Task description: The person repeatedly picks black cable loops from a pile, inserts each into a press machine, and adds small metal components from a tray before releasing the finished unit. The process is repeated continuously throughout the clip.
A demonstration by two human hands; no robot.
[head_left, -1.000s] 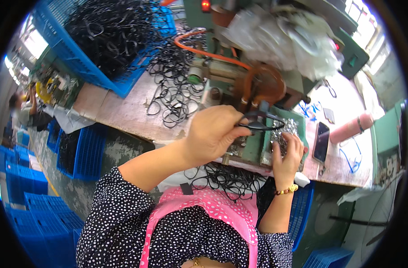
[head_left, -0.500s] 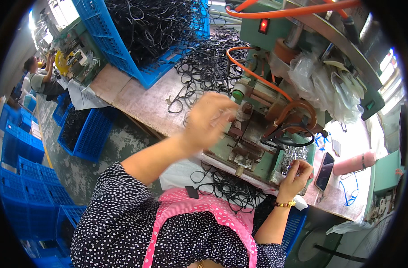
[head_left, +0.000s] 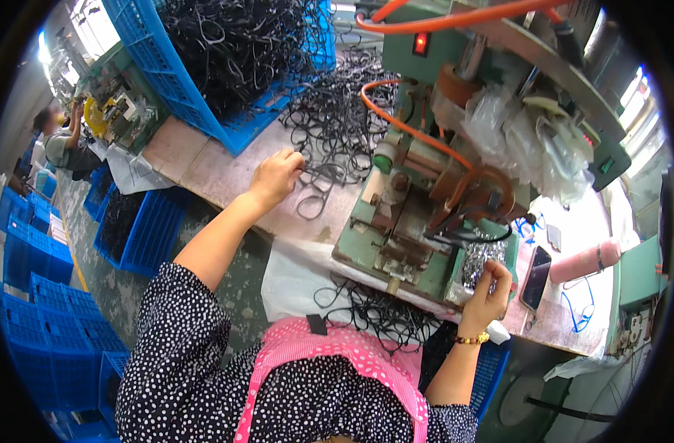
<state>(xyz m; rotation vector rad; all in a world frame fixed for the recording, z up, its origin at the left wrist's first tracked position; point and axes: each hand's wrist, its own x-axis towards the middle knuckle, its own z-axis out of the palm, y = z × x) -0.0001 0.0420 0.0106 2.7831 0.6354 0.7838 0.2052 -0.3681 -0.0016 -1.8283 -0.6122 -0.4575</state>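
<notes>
My left hand [head_left: 278, 177] is closed in a pinch at the near edge of a pile of thin black cord loops [head_left: 337, 122] on the table. One black cord loop [head_left: 310, 204] trails from its fingertips. To the right, my right hand [head_left: 490, 295] hovers at the near end of a green tray [head_left: 455, 284] of small shiny metal pieces [head_left: 479, 264]. Thumb and fingers are pressed together there; whatever they hold is too small to make out. Between the hands stands a green bench press [head_left: 403, 229] with a metal fixture.
A blue crate [head_left: 182, 81] heaped with black cords tilts at the back left. More black cord loops [head_left: 381, 310] hang over the front edge near my lap. A phone [head_left: 536, 277] and a pink bottle [head_left: 586, 261] lie at right. Orange hoses [head_left: 418, 133] loop around the press.
My left hand has moved left and back from the press fixture to the cord pile, its fingers closing at a loop. My right hand stays by the metal pieces.
</notes>
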